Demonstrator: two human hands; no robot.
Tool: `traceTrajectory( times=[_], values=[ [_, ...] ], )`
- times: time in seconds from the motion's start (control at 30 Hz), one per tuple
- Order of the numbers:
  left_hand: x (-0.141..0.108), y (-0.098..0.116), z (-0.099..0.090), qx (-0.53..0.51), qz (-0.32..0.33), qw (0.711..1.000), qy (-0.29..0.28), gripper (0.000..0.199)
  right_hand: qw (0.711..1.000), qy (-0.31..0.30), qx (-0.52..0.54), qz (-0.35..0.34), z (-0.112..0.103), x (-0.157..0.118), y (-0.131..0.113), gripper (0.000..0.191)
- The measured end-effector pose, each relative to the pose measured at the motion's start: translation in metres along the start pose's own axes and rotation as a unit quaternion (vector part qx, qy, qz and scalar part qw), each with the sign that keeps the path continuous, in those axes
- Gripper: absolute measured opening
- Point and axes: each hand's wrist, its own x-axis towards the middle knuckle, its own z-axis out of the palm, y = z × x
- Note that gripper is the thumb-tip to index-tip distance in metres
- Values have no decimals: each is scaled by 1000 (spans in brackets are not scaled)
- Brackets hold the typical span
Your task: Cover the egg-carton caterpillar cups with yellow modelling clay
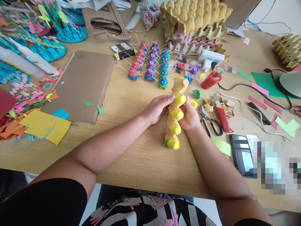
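Note:
A strip cut from an egg carton [180,84] is held above the table between my two hands, its bumps running away from me. Soft yellow clay [177,115] caps several bumps; the farthest bump is bare, and a bit of green clay [166,143] shows at the near end. My left hand [160,110] grips the strip's left side, thumb by the second bump from the far end. On the opposite side, my right hand [190,116] holds it, fingers partly hidden behind. Another yellow lump [194,104] shows just past my right fingers.
Three painted carton caterpillars [150,64] with pins stand beyond my hands. Scissors [209,121], a red-handled knife [222,114], a red cup [211,80] and a phone [242,155] lie to the right. Cardboard [81,84] and paper scraps lie left; egg trays [195,18] are stacked behind.

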Motion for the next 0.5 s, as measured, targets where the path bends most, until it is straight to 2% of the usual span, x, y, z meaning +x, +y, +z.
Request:
traceTrajectory(
  times=[0.23,0.37,0.5],
  values=[
    [1,-1,2,15,-1,999,37,33,1000,-21,-13,1,-4,1,2,45],
    [1,-2,1,1,11,1000,28,29,1000,-25,-13,2,-5,2,2,46],
    [0,-1,1,-5,6,1000,19,34,1000,-15,-13,2,-5,2,4,46]
  ],
)
